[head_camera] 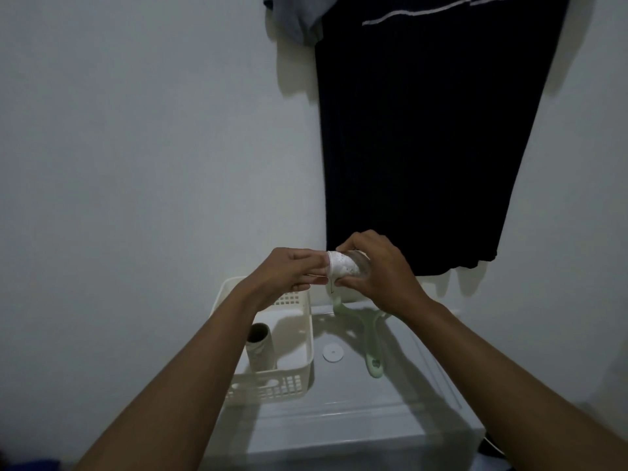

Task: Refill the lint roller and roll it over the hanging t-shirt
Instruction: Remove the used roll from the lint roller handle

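Observation:
My two hands meet above the back of a white cabinet top (356, 396). Between them is a white sticky roll (344, 265) speckled with lint. My right hand (377, 270) wraps its right end. My left hand (292, 270) pinches its left end or a sheet edge. A pale green lint roller handle (368, 341) lies on the cabinet top below, its head hidden under my right hand. A dark navy t-shirt (431, 130) hangs on the wall behind. In the white basket (307, 338) stands a roll with a cardboard core (260, 348).
A round white disc (333, 352) lies on the cabinet top between basket and handle. A grey garment (294, 18) hangs at the top, left of the dark shirt. The white wall fills the left side.

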`<act>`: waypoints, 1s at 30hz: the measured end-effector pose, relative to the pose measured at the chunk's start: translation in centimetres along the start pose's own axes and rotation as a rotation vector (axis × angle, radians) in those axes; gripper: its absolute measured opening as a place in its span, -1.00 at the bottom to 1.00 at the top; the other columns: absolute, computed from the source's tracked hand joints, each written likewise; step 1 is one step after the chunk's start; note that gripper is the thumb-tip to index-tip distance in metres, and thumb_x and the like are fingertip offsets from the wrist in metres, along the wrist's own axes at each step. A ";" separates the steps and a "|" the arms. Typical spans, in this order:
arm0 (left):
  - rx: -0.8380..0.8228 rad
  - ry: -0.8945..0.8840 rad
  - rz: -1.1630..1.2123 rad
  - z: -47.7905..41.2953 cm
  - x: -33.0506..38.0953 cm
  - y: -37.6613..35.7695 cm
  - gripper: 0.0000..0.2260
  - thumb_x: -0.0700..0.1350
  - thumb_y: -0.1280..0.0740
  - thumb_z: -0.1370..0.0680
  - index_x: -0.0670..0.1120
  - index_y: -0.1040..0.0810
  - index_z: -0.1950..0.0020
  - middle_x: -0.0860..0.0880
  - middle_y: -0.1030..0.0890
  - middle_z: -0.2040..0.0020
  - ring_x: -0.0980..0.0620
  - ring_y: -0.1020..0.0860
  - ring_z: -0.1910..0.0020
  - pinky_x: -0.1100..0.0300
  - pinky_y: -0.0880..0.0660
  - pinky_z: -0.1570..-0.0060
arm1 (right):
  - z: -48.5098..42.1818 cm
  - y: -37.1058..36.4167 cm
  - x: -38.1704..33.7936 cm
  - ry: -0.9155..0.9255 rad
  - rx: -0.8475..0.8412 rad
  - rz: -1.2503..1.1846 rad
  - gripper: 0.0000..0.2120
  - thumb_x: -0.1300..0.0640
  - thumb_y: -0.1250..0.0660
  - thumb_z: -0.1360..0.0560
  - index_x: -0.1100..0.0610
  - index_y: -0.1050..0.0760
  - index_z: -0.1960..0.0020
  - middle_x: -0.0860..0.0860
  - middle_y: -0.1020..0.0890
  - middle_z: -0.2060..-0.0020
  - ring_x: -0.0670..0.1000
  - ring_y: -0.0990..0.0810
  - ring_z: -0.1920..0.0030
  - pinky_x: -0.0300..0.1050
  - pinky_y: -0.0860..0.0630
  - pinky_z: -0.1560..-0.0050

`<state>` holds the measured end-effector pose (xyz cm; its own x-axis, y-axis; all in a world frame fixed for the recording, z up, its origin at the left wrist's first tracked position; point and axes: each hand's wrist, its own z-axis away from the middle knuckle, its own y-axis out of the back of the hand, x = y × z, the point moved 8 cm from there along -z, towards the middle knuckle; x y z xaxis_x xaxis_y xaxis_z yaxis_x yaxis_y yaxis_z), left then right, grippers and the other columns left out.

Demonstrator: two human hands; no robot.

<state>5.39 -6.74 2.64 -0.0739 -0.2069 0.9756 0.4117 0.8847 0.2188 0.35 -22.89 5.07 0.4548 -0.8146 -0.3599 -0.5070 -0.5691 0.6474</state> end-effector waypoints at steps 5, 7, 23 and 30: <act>-0.031 0.007 0.052 0.0 -0.1 -0.3 -0.78 -0.11 -0.42 -0.58 -0.11 -0.71 -0.20 -0.14 -0.77 -0.07 -0.08 -0.75 -0.05 0.10 -0.54 -0.11 | 0.1 0.0 -0.3 0.042 0.032 0.073 -0.50 -0.03 -0.66 -0.26 -0.03 -0.56 -0.13 -0.11 -0.58 -0.05 -0.06 -0.47 0.01 -0.07 -0.44 -0.03; -0.030 0.011 0.058 -0.1 -0.2 -0.3 -0.78 -0.13 -0.42 -0.57 -0.12 -0.71 -0.19 -0.16 -0.77 -0.07 -0.07 -0.74 -0.04 0.09 -0.54 -0.12 | 0.1 0.0 -0.5 0.070 0.049 0.082 -0.50 0.00 -0.67 -0.25 -0.01 -0.58 -0.13 -0.08 -0.60 -0.05 -0.04 -0.49 0.01 -0.09 -0.43 -0.01; 0.065 0.095 0.325 -0.3 -1.6 -0.1 -0.73 -0.10 -0.37 -0.56 -0.14 -0.72 -0.20 -0.17 -0.76 -0.11 -0.06 -0.75 -0.05 0.18 -0.58 0.03 | 0.7 -0.3 1.2 -0.042 0.089 -0.123 -0.54 0.00 -0.63 -0.29 0.01 -0.52 -0.10 -0.10 -0.57 0.03 -0.08 -0.56 0.07 -0.16 -0.54 0.09; 0.174 0.030 0.560 -0.9 -1.7 1.0 -0.75 -0.16 -0.34 -0.59 -0.15 -0.66 -0.24 -0.23 -0.70 -0.21 -0.13 -0.75 -0.08 0.09 -0.62 -0.09 | 3.4 0.3 7.1 -0.485 0.155 -0.278 -0.62 -0.03 -0.50 -0.38 -0.05 -0.48 -0.15 -0.08 -0.62 -0.01 -0.06 -0.64 0.03 -0.10 -0.60 0.08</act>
<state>6.75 -5.85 1.15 0.1388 0.3024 0.9430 0.2254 0.9176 -0.3274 0.94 -29.20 0.42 0.2179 -0.5692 -0.7928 -0.5345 -0.7492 0.3911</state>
